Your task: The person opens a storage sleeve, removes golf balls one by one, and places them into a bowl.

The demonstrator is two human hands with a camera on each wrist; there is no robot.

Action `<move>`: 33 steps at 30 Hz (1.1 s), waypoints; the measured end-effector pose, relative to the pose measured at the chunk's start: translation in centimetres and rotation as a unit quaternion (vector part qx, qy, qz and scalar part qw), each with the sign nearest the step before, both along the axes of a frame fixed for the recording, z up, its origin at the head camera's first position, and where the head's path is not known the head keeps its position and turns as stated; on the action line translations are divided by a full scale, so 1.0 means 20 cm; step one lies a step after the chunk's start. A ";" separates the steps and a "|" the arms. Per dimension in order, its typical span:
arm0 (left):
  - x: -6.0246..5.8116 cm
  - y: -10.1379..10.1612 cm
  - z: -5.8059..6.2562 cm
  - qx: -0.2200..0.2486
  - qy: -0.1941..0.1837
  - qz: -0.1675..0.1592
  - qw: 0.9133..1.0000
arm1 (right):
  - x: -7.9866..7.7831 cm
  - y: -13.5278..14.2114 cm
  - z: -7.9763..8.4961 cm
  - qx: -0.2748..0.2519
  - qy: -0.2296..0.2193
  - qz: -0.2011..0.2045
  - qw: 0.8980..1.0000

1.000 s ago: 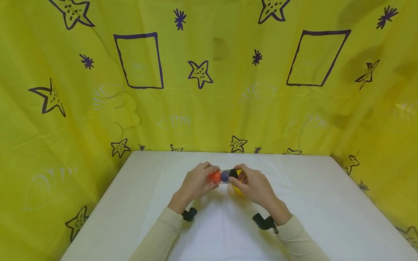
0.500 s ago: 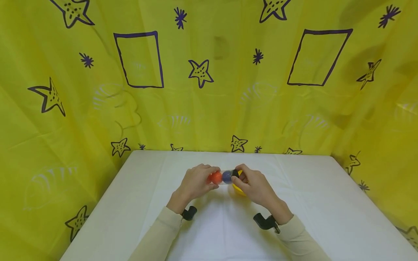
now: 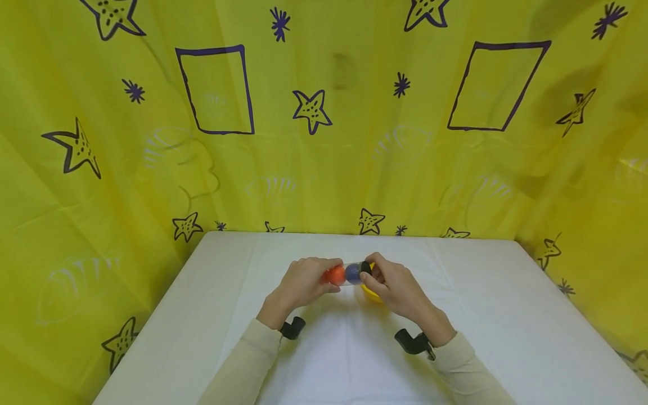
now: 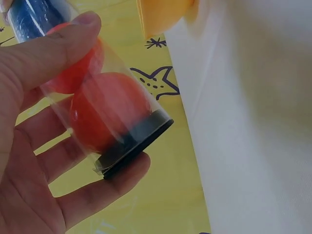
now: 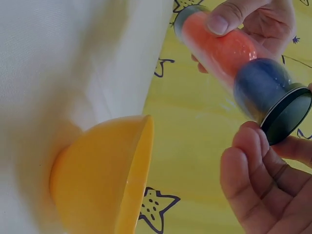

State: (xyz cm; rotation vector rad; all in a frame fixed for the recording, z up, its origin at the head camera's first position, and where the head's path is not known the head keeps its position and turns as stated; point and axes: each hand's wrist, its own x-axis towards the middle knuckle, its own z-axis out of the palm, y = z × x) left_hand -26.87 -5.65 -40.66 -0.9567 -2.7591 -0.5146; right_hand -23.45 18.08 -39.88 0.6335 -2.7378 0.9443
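Observation:
A clear plastic tube (image 3: pixel 345 268) is held level above the table between both hands. Inside it are two red-orange balls (image 4: pixel 111 111) and a blue ball (image 5: pixel 259 84). My left hand (image 3: pixel 302 282) grips the tube around the red end, thumb across its side, while a black end cap (image 4: pixel 139 145) closes that end. At the other end, my right hand (image 3: pixel 400 286) pinches the dark cap (image 5: pixel 291 116) beside the blue ball, thumb and fingers at its edge. A yellow bowl (image 5: pixel 97 173) stands on the table just below the right hand, partly hidden by it in the head view.
The white-covered table (image 3: pixel 212 337) reaches back to a yellow curtain (image 3: pixel 324 163) printed with dark stars and squares. Black wrist mounts (image 3: pixel 412 342) sit on both wrists, above the table surface.
The right hand and the cap end have shifted slightly to the right, and the blue ball moved right along with them. The left hand's grip on the tube stays nearly the same.

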 end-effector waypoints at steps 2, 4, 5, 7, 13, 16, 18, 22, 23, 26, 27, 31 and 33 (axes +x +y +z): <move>0.00 -0.01 0.00 0.000 -0.006 -0.003 1.000 | 0.00 0.00 0.00 0.001 0.006 0.007 1.000; -0.01 -0.01 0.00 0.001 -0.011 -0.007 1.000 | 0.00 0.00 -0.01 0.001 0.009 0.014 1.000; -0.01 -0.01 0.00 0.001 -0.014 -0.009 1.000 | -0.01 0.00 -0.01 0.001 0.010 0.016 1.000; -0.01 -0.02 0.00 0.004 -0.021 -0.013 1.000 | -0.01 0.01 -0.01 0.000 0.012 0.021 1.000; -0.01 -0.03 0.01 0.012 -0.044 -0.022 0.999 | -0.01 0.00 -0.01 -0.003 0.025 0.034 0.999; -0.01 -0.04 0.01 0.014 -0.049 -0.027 0.998 | -0.01 0.00 -0.01 -0.005 0.030 0.043 0.999; -0.01 -0.04 0.01 0.015 -0.054 -0.030 0.998 | -0.01 0.01 -0.02 -0.004 0.030 0.049 0.998; -0.01 -0.05 0.01 0.014 -0.065 -0.031 0.997 | -0.01 0.01 -0.02 0.000 0.030 0.061 0.998; -0.01 -0.05 0.01 0.015 -0.069 -0.031 0.997 | -0.01 0.01 -0.02 -0.001 0.032 0.063 0.997; -0.01 -0.06 0.01 0.021 -0.082 -0.031 0.996 | -0.01 0.01 -0.03 0.000 0.040 0.070 0.997; -0.01 -0.06 0.01 0.023 -0.085 -0.032 0.996 | -0.01 0.01 -0.03 0.000 0.042 0.072 0.997; -0.02 -0.08 0.00 0.027 -0.089 -0.040 0.995 | -0.01 0.01 -0.03 0.005 0.047 0.077 0.996; -0.03 -0.10 -0.01 0.024 -0.086 -0.036 0.995 | -0.01 0.02 -0.02 0.000 0.046 0.075 0.996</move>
